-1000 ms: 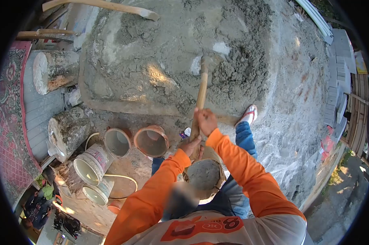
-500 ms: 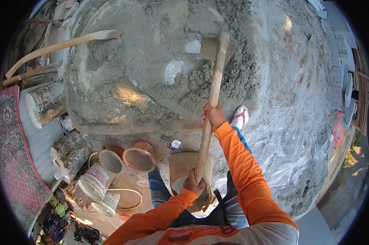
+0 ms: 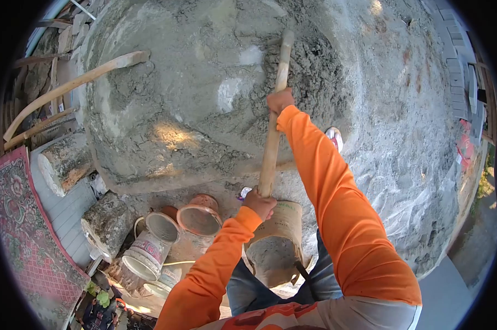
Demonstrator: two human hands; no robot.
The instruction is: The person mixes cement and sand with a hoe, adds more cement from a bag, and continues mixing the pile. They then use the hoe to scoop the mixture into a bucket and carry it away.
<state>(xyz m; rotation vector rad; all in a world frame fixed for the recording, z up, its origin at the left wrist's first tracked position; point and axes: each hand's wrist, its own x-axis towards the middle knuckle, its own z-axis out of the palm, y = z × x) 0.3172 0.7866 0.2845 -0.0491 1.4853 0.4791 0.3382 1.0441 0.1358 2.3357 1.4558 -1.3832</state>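
Hoe (image 3: 270, 148) farther forward, deeper into the mortar (image 3: 314, 82)

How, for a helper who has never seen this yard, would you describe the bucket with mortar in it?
Find the big grey mortar heap; at its near edge, by the person's knees, stands a tan bucket. Unlike the empty buckets lying tipped over to its left, it is upright and holds grey mortar, just below the left hand on the wooden handle.

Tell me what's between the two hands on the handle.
Only bare wooden handle, from left hand up to right hand; head view shows it.
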